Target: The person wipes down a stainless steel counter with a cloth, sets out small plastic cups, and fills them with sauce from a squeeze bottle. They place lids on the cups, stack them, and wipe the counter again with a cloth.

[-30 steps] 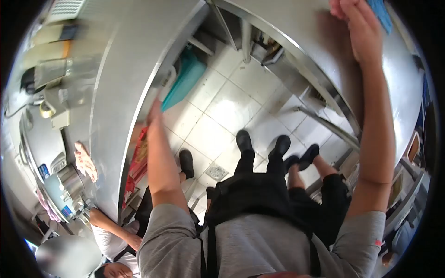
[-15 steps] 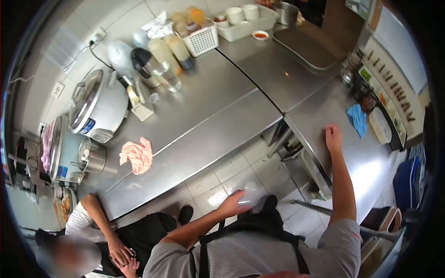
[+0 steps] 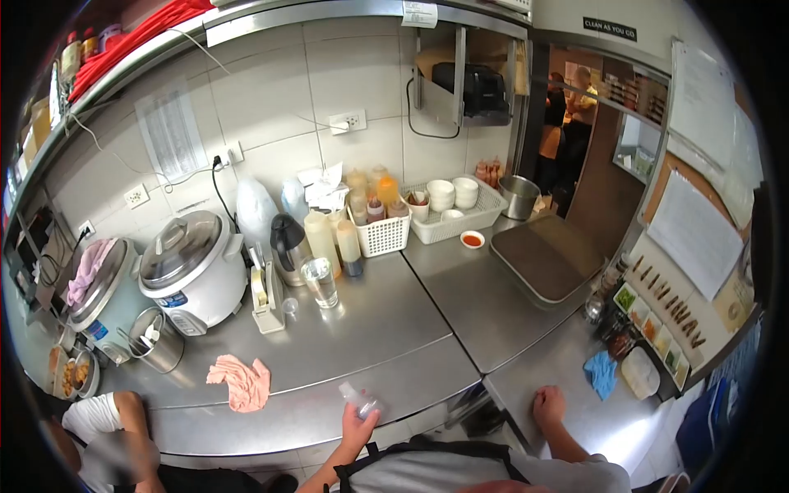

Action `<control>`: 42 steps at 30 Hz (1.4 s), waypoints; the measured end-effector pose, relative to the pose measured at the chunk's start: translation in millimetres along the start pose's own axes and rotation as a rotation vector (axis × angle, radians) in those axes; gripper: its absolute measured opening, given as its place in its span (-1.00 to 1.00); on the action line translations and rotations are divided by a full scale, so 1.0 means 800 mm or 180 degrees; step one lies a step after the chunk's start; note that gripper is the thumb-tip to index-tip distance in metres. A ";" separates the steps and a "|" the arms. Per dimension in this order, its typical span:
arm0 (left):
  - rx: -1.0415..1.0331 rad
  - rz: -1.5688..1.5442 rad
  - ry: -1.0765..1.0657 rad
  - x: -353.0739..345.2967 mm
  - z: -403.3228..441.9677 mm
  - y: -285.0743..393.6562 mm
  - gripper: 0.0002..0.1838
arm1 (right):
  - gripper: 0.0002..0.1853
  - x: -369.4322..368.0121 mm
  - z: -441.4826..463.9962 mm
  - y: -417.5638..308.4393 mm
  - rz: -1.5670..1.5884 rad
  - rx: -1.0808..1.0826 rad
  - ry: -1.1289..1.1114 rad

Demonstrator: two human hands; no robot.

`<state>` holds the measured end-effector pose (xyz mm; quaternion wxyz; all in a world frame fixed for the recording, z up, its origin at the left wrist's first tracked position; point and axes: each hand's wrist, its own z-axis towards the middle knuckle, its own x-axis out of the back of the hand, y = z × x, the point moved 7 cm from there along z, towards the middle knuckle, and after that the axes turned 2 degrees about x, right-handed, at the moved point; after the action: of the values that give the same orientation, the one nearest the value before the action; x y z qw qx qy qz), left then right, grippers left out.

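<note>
My left hand (image 3: 357, 426) is closed around a small clear plastic bottle (image 3: 362, 402) at the front edge of the steel counter (image 3: 329, 353); its exact shape is hard to make out. On the right-hand counter my right hand (image 3: 549, 405) rests in a loose fist, with nothing visible in it. To the left of the bottle lies a crumpled pink cloth (image 3: 240, 383). A blue cloth (image 3: 601, 375) is right of my fist, beside a clear-lidded container (image 3: 640, 372).
Rice cookers (image 3: 194, 271) and a steel pot (image 3: 156, 341) stand at left. Behind are a tape dispenser (image 3: 267, 300), a glass of water (image 3: 320, 283), a bottle basket (image 3: 385, 237) and a dark tray (image 3: 549, 259). A co-worker (image 3: 107, 419) sits at lower left.
The view has tilted up, showing more of the wall and shelf. My left hand, with the clear bottle, has risen from over the floor to the counter edge. My right fist stays on the counter.
</note>
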<state>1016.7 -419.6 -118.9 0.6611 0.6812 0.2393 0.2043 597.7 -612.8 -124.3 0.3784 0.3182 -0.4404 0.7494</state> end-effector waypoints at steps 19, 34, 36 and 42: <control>-0.0586 0.1096 0.0527 -0.027 0.105 -0.014 -0.54 | -0.77 -0.243 0.079 -0.388 0.2566 0.2312 -0.3842; -0.0451 0.0932 0.0731 -0.019 0.111 -0.024 -0.41 | -0.92 -0.249 0.093 -0.401 0.2939 0.2272 -0.3230; -0.0213 0.1216 0.0717 -0.017 0.110 -0.014 -0.42 | -0.92 -0.247 0.105 -0.400 0.2850 0.2148 -0.3100; 0.0006 0.0691 0.0750 -0.017 0.109 -0.024 -0.42 | -0.93 -0.241 0.141 -0.402 0.2872 0.1959 -0.2715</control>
<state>1056.4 -498.0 -141.1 0.6019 0.6749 0.2404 0.3527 985.0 -665.0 -99.7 -0.2839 0.4637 -0.4074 0.7338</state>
